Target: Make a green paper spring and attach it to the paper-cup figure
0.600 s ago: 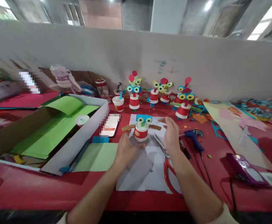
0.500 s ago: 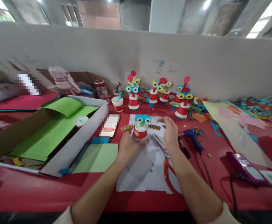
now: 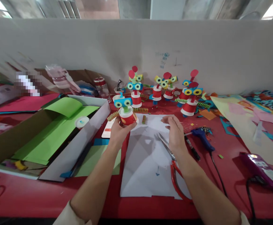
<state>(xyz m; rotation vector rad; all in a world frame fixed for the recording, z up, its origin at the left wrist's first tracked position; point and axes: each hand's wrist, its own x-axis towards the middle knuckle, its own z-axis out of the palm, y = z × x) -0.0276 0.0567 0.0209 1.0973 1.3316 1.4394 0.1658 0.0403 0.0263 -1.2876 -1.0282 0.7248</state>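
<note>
My left hand (image 3: 119, 132) grips a red and white paper cup figure (image 3: 127, 116) with a blue eyed head and folded spring arms, tilted and raised over the left edge of the white paper (image 3: 145, 175). My right hand (image 3: 175, 131) is over the paper's right side with its fingers apart and nothing in them. Beside and partly under that forearm lie red-handled scissors (image 3: 174, 165), blades toward the back. A short folded paper spring (image 3: 144, 119) rests near the paper's back edge.
Several similar cup figures (image 3: 189, 107) stand along the back. At left is a box (image 3: 87, 134) holding green paper. A blue glue gun (image 3: 203, 138), a marker (image 3: 192, 149) and a purple device (image 3: 261, 172) lie at right.
The cup figure in my left hand has moved left and up, uncovering the short folded spring on the paper. The view has shifted slightly; my right hand keeps about the same place by the scissors.
</note>
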